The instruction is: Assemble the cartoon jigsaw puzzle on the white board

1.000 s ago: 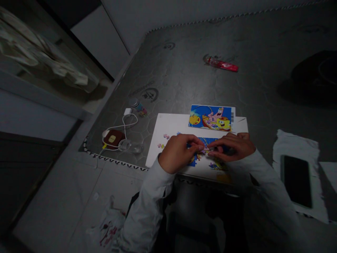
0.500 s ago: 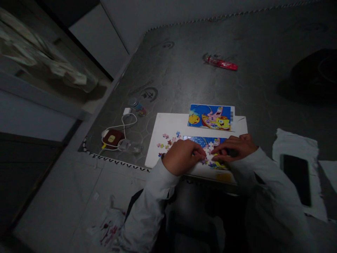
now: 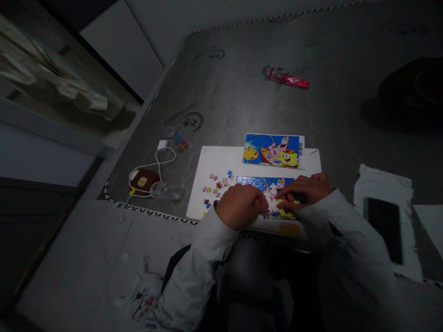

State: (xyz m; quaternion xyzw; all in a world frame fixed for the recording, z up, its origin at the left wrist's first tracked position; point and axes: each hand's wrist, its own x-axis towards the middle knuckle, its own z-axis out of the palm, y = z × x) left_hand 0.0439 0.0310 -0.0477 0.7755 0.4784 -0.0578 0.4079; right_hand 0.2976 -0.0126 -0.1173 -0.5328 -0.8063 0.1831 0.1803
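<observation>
A partly built cartoon jigsaw puzzle lies on a white board at the near edge of a dark table. My left hand rests curled on the puzzle's lower left, fingers pinched together at its edge. Lying across the puzzle's right part, my right hand has its fingers pressed down on the pieces. The fingertips of both hands almost meet over the puzzle. Several loose puzzle pieces are scattered left of my left hand. A printed reference picture lies on the board's far edge.
A red pouch with a white cable and charger and a clear glass sit left of the board. A small jar stands behind them. A red wrapper lies far back. A dark phone rests on white cloth at right.
Both hands slid toward me down the puzzle, uncovering its upper part and more loose pieces. The view shifted slightly.
</observation>
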